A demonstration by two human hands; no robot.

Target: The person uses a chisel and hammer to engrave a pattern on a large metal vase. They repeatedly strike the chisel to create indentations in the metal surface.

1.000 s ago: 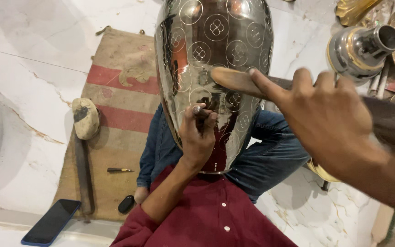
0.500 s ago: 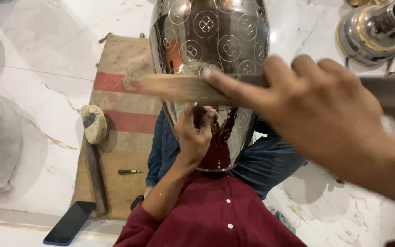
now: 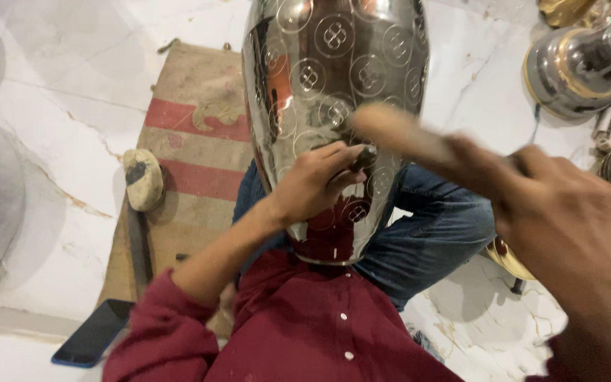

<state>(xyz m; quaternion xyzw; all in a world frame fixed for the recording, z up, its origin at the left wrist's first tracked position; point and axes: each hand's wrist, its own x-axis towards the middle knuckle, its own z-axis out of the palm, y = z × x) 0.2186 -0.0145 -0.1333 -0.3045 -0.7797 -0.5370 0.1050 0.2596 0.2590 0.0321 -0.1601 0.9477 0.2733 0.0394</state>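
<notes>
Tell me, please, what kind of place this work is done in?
Probably a metalcraft workshop with work done on the floor. The left hand holds a punch against a polished engraved metal vase, more metal vessels lie nearby, and a burlap mat covers the marble floor.

wooden stick (image 3: pixel 404 138) motion-blurred, metal vase (image 3: pixel 337 106) top cropped, punch (image 3: pixel 363 158) mostly hidden

So the left hand (image 3: pixel 316 185) pinches a small punch (image 3: pixel 363 158) right against the metal vessel (image 3: pixel 334 92), which stands over the lap. The wooden stick (image 3: pixel 404 138) in the right hand (image 3: pixel 567 226) comes in from the grip's right, just above the punch. Left of the grip, a mat (image 3: pixel 192 141) carries a mallet (image 3: pixel 143 180), with a phone (image 3: pixel 93 332) below that. Another vessel (image 3: pixel 574 71) sits far right.
</notes>
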